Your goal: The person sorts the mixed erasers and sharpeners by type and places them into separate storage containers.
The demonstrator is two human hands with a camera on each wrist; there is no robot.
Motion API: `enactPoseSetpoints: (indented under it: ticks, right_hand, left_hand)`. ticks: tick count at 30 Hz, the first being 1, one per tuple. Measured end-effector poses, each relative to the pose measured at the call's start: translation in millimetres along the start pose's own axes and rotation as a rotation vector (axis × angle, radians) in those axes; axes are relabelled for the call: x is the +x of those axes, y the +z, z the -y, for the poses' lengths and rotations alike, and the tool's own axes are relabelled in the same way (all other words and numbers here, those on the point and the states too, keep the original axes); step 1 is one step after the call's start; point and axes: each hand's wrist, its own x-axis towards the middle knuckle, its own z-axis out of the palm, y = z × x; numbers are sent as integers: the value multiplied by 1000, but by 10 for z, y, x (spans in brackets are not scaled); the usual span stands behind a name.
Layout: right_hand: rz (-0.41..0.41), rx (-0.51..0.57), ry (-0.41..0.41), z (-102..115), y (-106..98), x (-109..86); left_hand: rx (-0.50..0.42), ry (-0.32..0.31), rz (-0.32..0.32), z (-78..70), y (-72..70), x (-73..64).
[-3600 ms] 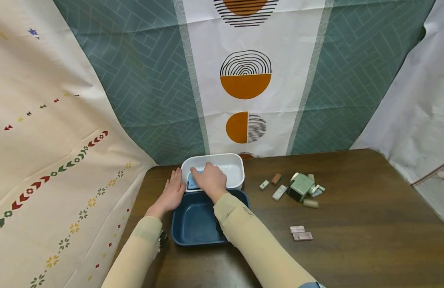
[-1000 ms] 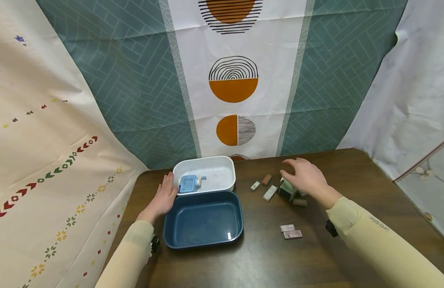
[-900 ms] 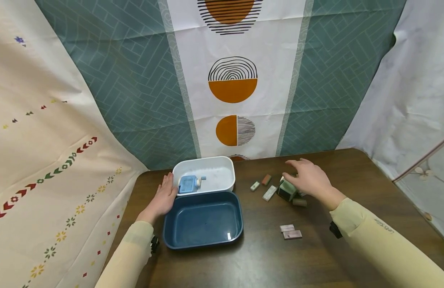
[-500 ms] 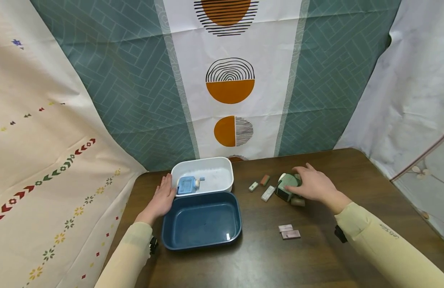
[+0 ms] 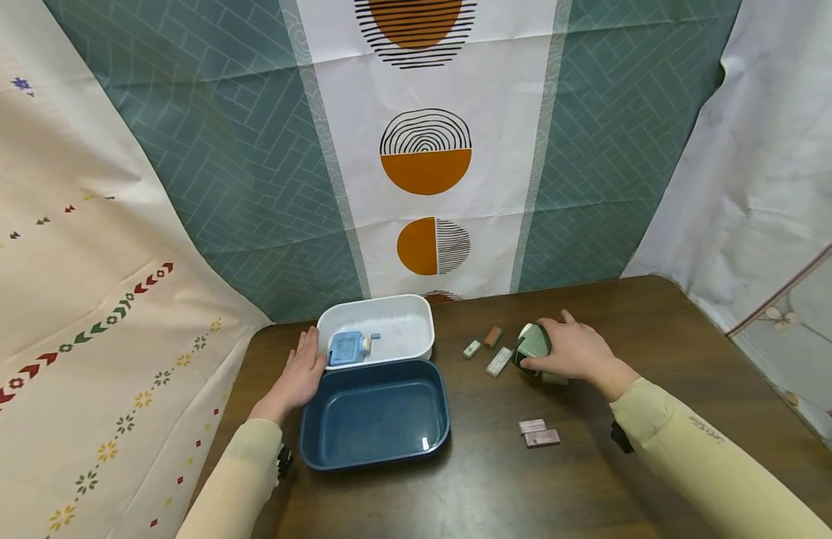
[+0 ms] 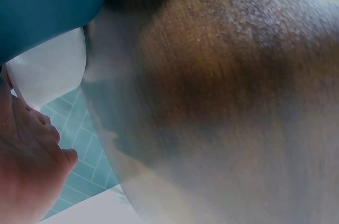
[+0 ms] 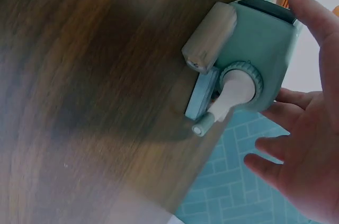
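My right hand (image 5: pixel 577 349) grips a green hand-crank pencil sharpener (image 5: pixel 533 343), thumb on the near side and fingers on the far side. In the right wrist view the sharpener (image 7: pixel 259 44) shows its pale crank, and a tan cylindrical block (image 7: pixel 210 36) and a grey-blue block (image 7: pixel 202 94) lie against it. With fingers straight, my left hand (image 5: pixel 299 378) rests along the left side of a white bin (image 5: pixel 409 308). Inside that bin lies a blue hand-crank sharpener (image 5: pixel 347 348). A navy bin (image 5: pixel 375 458) stands right in front of it.
Left of the green sharpener lie a whitish block (image 5: pixel 499 361), a small pale-green block (image 5: pixel 472 349) and an orange-brown block (image 5: pixel 493 337). Two pinkish blocks (image 5: pixel 541 438) lie nearer on the wooden table (image 5: pixel 483 486). Patterned cloth (image 5: pixel 425 247) hangs behind.
My right hand has gone from the white bin, where the blue sharpener now lies uncovered, over to the green sharpener and closed round it. My left hand stays at the white bin.
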Motion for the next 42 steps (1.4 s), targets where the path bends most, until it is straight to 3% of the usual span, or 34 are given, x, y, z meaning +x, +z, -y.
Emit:
enactPoseSetpoints:
  ticks: [9,21,28,42]
  right_hand:
    - [38,-20,50,28,35,60]
    - [50,109,93,22,124,128]
    - [49,156,84,-6,188,138]
    - [37,203,50,-13,200,141]
  left_hand:
    - [-2,-4,1,-27,-9,-7]
    - [-5,3,-2,-24,-2,10]
    - [-25,18,-25,-3,37,34]
    - [-46,-9,-6,6,40,12]
